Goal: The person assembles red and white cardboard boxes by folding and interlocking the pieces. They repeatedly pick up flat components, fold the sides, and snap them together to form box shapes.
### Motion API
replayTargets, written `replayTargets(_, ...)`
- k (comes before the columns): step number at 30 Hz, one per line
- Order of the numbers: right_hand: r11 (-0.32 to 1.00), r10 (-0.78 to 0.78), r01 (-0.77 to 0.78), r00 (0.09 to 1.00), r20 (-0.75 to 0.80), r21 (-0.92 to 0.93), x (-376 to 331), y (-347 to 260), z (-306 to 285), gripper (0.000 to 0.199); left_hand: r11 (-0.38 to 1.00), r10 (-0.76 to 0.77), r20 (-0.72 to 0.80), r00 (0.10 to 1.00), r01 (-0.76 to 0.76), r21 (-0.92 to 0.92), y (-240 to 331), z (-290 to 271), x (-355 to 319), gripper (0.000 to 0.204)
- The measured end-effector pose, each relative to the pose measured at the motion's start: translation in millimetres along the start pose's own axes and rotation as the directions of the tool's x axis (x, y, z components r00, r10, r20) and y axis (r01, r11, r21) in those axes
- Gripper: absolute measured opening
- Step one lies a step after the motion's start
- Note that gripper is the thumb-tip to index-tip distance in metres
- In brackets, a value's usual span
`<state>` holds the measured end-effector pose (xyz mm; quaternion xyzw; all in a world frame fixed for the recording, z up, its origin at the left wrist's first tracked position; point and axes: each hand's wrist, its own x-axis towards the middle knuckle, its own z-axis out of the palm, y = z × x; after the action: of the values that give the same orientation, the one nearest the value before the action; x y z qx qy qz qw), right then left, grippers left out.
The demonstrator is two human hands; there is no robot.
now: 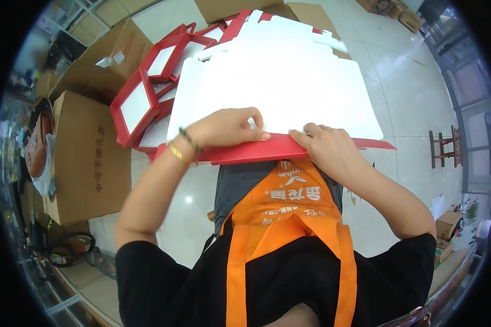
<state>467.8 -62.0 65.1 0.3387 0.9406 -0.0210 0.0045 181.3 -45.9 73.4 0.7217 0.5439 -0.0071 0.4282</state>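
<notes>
A stack of white die-cut cardboard sheets (278, 82) lies in front of me, with notched tabs at its far end. Along its near edge runs a red cardboard flap (240, 153), its right end tapering to a point. My left hand (229, 128) is closed on this flap, its thumb pressed on the red near the middle and its index finger curled above. Just to the right, my right hand (327, 144) grips the same flap with bent fingers, thumb toward the left hand. The undersides of both grips are hidden.
Red open trays with white insides (136, 107) are heaped at the left of the sheets. A large brown carton (93, 158) stands farther left, with a brown bag (38, 139) beside it. A small wooden stool (445, 147) is on the tiled floor at right.
</notes>
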Motion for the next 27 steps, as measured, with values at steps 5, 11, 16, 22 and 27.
replayTargets(5, 0.992, 0.021, -0.012, 0.998, -0.066, 0.125, 6.3, 16.6, 7.7, 0.035, 0.706, 0.548, -0.449, 0.705, -0.103, 0.701, 20.5, 59.0, -39.6, 0.061)
replayTargets(11, 0.988, 0.013, -0.012, 1.0, -0.006, 0.156, 14.9, 13.9, -7.1, 0.044, 0.733, 0.61, -0.552, 0.568, -0.139, 0.666, 14.3, 89.1, -37.1, 0.03)
replayTargets(16, 0.988, -0.03, 0.029, 1.0, 0.006, 0.151, 28.5, 28.2, -13.1, 0.053, 0.76, 0.618, -0.62, 0.484, -0.165, 0.629, 15.3, 77.4, -31.7, 0.027)
replayTargets(22, 0.955, -0.021, -0.054, 0.969, 0.247, 0.293, 60.3, 56.6, -20.5, 0.069, 0.83, 0.483, -0.599, 0.639, -0.118, 0.545, 10.2, 56.0, -23.7, 0.03)
replayTargets(27, 0.95, -0.031, -0.059, 0.959, 0.28, 0.307, 68.5, 62.1, -2.9, 0.073, 0.933, 0.323, -0.407, 0.855, -0.216, 0.286, -6.9, 32.0, -8.9, 0.028)
